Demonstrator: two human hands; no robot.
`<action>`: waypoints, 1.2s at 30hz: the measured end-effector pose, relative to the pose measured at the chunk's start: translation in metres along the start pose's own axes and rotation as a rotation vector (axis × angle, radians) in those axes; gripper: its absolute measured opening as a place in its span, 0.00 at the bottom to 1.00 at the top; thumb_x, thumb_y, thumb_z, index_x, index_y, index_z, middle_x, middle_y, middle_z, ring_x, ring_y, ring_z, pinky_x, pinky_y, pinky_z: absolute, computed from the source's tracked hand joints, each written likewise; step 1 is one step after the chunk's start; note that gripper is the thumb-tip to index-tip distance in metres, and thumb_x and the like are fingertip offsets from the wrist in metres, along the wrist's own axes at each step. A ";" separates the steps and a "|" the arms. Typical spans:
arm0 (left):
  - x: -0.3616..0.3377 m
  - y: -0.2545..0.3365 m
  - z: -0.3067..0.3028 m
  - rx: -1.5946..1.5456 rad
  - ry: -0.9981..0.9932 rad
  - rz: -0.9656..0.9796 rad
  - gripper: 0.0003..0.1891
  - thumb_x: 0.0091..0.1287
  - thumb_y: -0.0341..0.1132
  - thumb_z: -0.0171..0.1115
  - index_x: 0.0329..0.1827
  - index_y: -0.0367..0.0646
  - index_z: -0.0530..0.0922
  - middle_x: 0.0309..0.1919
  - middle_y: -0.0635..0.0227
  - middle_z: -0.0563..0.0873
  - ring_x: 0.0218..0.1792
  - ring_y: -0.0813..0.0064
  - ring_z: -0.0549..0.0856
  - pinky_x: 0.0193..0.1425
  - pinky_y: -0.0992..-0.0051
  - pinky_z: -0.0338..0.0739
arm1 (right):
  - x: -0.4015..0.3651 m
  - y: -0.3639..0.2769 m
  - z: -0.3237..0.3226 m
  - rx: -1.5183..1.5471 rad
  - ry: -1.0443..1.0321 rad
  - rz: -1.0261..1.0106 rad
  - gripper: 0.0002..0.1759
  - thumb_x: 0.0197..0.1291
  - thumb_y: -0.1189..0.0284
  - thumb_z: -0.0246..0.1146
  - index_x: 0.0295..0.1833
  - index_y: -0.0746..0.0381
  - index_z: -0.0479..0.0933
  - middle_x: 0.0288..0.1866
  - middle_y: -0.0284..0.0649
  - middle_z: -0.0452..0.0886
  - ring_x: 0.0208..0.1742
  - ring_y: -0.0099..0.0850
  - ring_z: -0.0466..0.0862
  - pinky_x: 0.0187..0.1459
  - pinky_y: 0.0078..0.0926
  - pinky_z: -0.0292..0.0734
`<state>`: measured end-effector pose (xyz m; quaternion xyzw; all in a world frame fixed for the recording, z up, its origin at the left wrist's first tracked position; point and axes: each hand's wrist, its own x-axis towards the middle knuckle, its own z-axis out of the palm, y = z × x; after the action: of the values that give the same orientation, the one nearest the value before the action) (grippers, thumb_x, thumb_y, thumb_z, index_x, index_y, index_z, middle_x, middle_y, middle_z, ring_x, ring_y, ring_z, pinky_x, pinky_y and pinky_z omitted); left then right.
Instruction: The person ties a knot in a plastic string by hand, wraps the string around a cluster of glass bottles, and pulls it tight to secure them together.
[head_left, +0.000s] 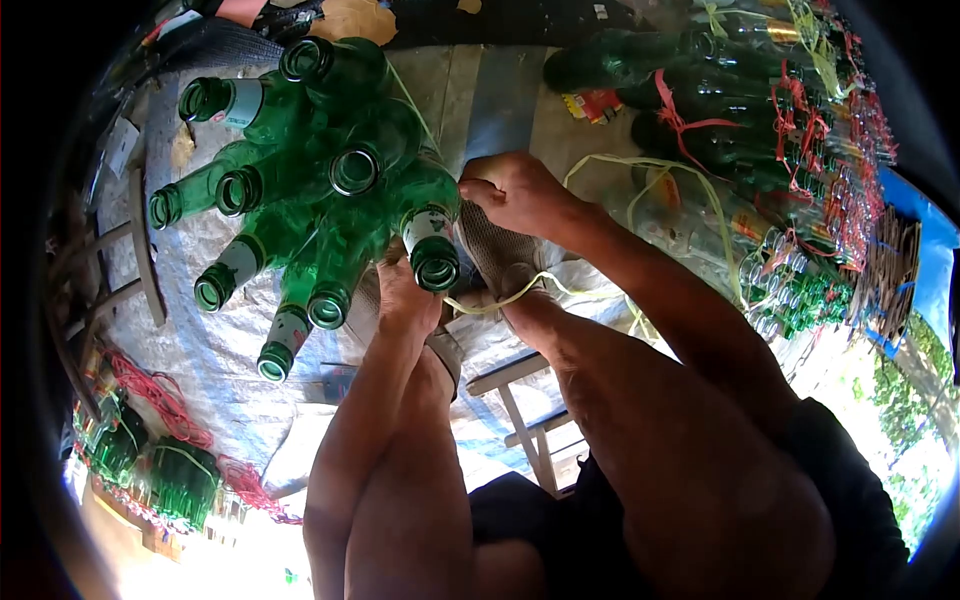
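A bunch of green glass bottles (290, 170) stands before me, necks pointing up and toward me. Some carry white labels. A pale yellow string (415, 105) runs round the bunch's right side to my right hand (515, 195), whose fingers are curled closed on it. More of that string loops out past my right forearm. My left hand (402, 290) is low against the near side of the bunch, under the bottle necks, with its fingers mostly hidden. Another stretch of string comes out beside the left wrist and crosses over my right foot.
Stacked bottles (700, 110) tied with red and yellow string lie at the right. More bundled green bottles (180, 480) and red string (160, 395) are at lower left. A wooden frame (145, 250) stands left. A pale sheet (190, 290) covers the ground; a small wooden stool (515, 400) shows between my legs.
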<state>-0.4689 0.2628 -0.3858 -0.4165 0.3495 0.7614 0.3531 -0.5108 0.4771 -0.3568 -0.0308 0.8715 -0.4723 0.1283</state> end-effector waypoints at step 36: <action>-0.031 0.024 0.039 0.382 -0.086 0.070 0.16 0.72 0.36 0.70 0.28 0.57 0.71 0.17 0.85 0.62 0.16 0.89 0.58 0.19 0.82 0.49 | -0.004 -0.018 0.008 0.661 -0.217 0.558 0.09 0.66 0.73 0.70 0.47 0.67 0.86 0.36 0.39 0.88 0.36 0.26 0.88 0.38 0.25 0.86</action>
<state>-0.4912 0.2757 -0.3367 -0.2965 0.4864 0.7103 0.4135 -0.5063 0.4617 -0.3450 0.1988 0.6300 -0.6669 0.3446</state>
